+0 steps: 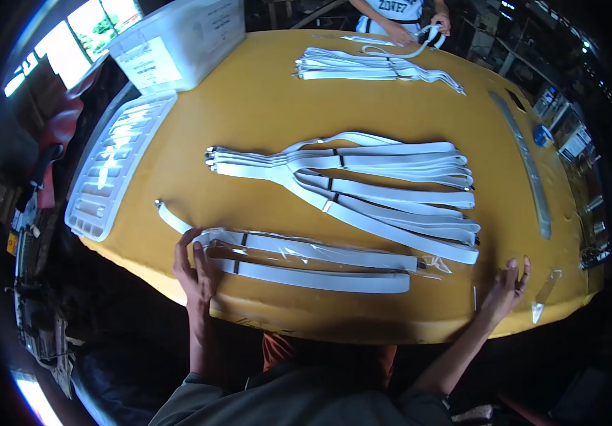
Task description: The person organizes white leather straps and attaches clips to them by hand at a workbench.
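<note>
A pair of white suspenders (320, 277) lies in front of me, its two straps stretched to the right. The upper strap is inside a clear plastic sleeve (306, 250); the lower strap lies outside it. My left hand (193, 270) pinches the suspenders where the straps meet, with a short clipped end curving out to the left. Above them is a stack of white suspenders (384, 170), metal clips at its left end. My right hand (508, 287) is at the table's front right, fingers apart and nothing visible in them. Beside it lies a small clear plastic piece (547, 295).
Across the yellow table (249, 106), a person (398, 21) handles a white strap near another suspenders pile (363, 65). A plastic bin (185, 46) and a ribbed translucent lid (117, 163) stand at left. A long grey strip (526, 167) lies at right.
</note>
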